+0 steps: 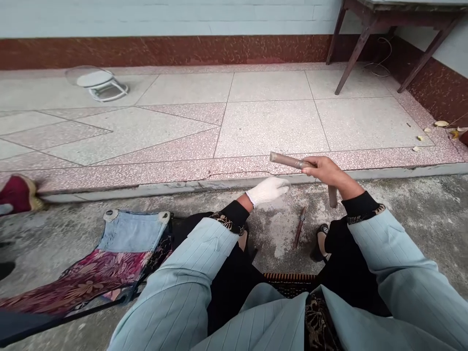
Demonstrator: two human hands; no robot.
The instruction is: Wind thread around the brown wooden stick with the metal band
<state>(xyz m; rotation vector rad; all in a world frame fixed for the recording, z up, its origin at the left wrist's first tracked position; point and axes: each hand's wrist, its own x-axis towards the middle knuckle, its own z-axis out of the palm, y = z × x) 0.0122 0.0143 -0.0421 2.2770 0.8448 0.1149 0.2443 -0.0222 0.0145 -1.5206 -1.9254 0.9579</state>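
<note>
My right hand (323, 171), bare, is wrapped around a brown rod (287, 160) with what looks like wire wound round it near my fingers. The rod points left over the step edge. A second brown piece (332, 196) sticks out below the same hand; whether the two are joined is hidden. My left hand (269, 190), in a white knitted glove, is closed with its fingers curled, just below and left of the rod and apart from it. Any thing inside it does not show. A slim tool with a reddish-brown handle (299, 230) lies on the concrete between my feet.
A low tiled step (270, 122) runs across in front. A white stool (97, 80) stands on it at left, a wooden table (369, 22) at far right. Beside me on the left is a folding chair with denim and flowered cloth (106, 263). Another person's red shoe (16, 194) shows.
</note>
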